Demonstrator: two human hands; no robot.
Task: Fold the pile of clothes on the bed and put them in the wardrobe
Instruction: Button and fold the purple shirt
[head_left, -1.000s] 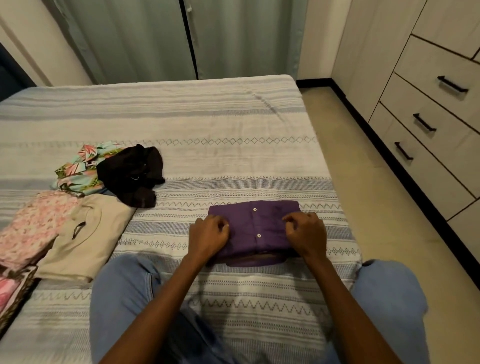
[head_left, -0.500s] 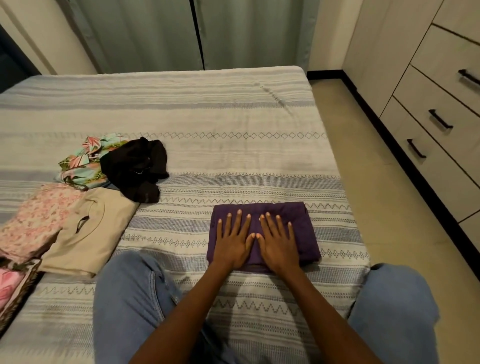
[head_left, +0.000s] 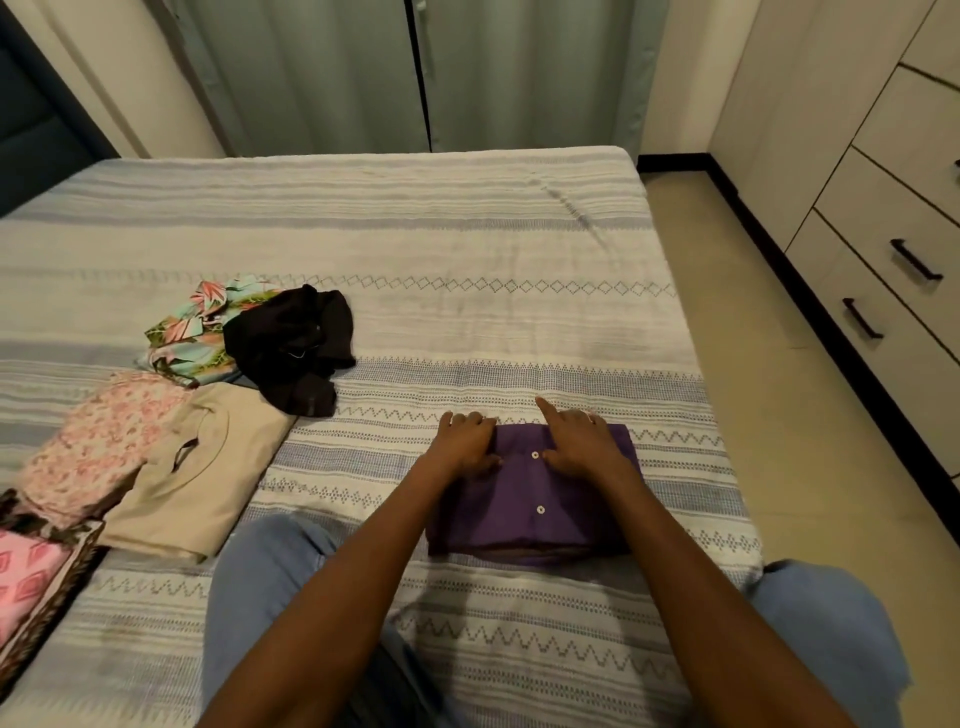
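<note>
Head view: a folded purple shirt (head_left: 535, 499) lies button side up (two white buttons visible) on the striped bed (head_left: 467, 249), near its right edge. Left hand (head_left: 467, 441) grips the shirt's far left corner with curled fingers. Right hand (head_left: 584, 441) rests on the far right part of the shirt, index finger extended past the far edge, thumb on the fabric; whether it grips cannot be determined. To the left lie a folded beige garment (head_left: 197, 483), a crumpled black garment (head_left: 291, 348) and floral garments (head_left: 192, 332). Wardrobe drawers (head_left: 893, 291) stand at right.
</note>
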